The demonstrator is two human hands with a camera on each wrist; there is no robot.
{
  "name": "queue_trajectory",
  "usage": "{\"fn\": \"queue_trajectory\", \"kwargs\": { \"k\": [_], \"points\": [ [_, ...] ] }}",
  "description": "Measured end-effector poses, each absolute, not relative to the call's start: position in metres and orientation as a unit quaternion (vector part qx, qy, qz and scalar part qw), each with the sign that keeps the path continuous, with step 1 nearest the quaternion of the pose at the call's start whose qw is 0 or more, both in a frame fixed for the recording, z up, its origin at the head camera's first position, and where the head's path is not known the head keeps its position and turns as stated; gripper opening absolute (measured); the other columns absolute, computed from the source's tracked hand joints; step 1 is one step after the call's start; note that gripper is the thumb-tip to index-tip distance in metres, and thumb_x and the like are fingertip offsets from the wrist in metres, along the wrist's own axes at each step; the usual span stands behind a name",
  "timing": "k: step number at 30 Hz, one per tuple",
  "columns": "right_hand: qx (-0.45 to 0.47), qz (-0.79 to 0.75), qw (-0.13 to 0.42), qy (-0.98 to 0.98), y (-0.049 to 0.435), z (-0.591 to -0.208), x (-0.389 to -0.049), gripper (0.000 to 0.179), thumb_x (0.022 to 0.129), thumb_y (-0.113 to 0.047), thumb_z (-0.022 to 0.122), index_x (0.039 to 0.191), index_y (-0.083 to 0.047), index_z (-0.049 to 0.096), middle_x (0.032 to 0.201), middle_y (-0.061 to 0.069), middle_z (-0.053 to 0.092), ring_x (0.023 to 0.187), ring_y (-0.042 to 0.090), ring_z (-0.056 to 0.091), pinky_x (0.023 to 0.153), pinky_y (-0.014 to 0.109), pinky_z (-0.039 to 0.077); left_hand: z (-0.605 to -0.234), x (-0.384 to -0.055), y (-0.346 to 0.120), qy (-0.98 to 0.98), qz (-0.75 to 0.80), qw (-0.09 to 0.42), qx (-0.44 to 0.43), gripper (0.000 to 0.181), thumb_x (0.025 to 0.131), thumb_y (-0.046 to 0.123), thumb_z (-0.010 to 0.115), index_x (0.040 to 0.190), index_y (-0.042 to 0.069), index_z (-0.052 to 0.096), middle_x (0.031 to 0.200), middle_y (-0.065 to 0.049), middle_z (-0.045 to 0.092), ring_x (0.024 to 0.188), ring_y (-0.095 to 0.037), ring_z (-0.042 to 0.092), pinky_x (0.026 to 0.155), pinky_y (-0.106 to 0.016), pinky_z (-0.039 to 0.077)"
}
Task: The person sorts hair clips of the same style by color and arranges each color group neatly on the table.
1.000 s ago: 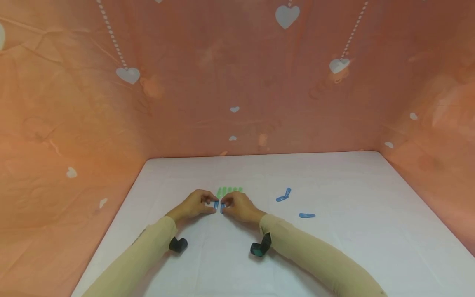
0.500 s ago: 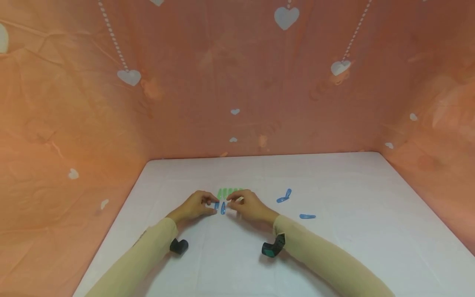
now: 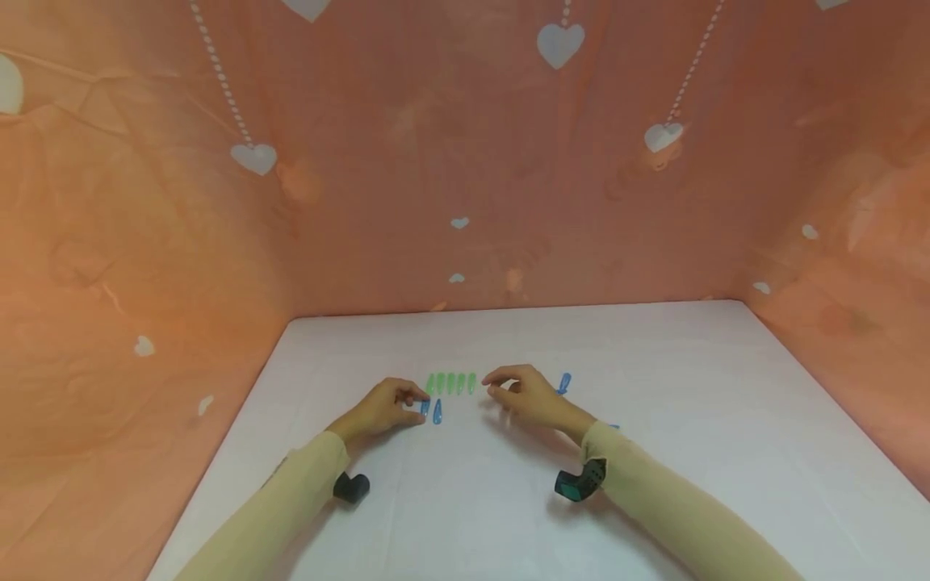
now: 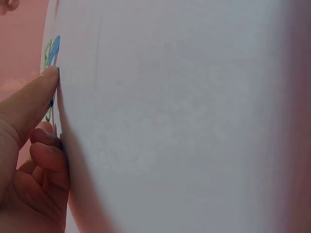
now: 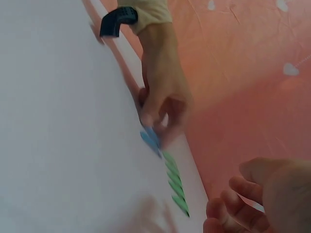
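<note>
Left hand (image 3: 381, 410): fingers curled, thumb and forefinger pinched on a blue clip (image 3: 425, 407) lying on the white table (image 3: 654, 484). A second blue clip (image 3: 437, 411) is seen flat just beside it, to the right, apart from the fingers. In the left wrist view only a fingertip (image 4: 48, 77) pressed to the clip's edge is visible.

Right hand (image 3: 526, 395): held above the table right of the row of green clips (image 3: 450, 383), fingers loosely curled, nothing held; confirmed in the right wrist view, where the hand (image 5: 262, 194) is empty.

More blue clips (image 3: 563, 381) are partly hidden behind the right hand.

Risks, as judged:
- The two blue clips lie very close; a nudge of the pinched one could knock its neighbour askew.
- The green row lies just behind the blue pair; it could be disturbed by a knuckle or by the pinched clip if slid forward.
- The clips are thin and flat; a pinch could slip on the smooth table.
</note>
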State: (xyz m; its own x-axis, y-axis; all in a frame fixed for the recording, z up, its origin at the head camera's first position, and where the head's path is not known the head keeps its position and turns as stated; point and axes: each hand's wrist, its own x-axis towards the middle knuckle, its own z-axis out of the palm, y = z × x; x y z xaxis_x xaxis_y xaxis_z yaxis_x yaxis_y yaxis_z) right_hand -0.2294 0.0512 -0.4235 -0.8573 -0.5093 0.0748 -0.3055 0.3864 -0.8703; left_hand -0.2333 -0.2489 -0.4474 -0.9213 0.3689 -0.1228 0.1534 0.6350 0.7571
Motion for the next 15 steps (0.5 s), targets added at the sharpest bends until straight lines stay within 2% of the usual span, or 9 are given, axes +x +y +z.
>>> {"fn": "queue_trajectory", "kwargs": {
  "k": [7,15],
  "points": [
    [-0.241,-0.504,0.088,0.825,0.078,-0.426,-0.235,0.028,0.099,-0.008,0.06,0.12,0.01,0.066,0.12,0.03,0.066,0.066,0.027,0.064,0.057,0.024,0.051,-0.448,-0.233,-0.248,0.895,0.4,0.133,0.144,0.03,0.084,0.011,0.081,0.113,0.006,0.075,0.094,-0.005,0.058,0.087,-0.017,0.047,0.071,-0.025,0.038],
    [-0.236,-0.484,0.076,0.839,0.099,-0.421,-0.245,0.029,0.1,-0.008,0.06,0.12,0.012,0.065,0.119,0.031,0.066,0.067,0.024,0.063,0.057,0.026,0.053,-0.45,-0.233,-0.25,0.896,0.402,0.135,0.132,0.031,0.083,0.011,0.082,0.113,0.006,0.075,0.095,-0.005,0.058,0.086,-0.017,0.046,0.07,-0.025,0.038]
  ]
}}
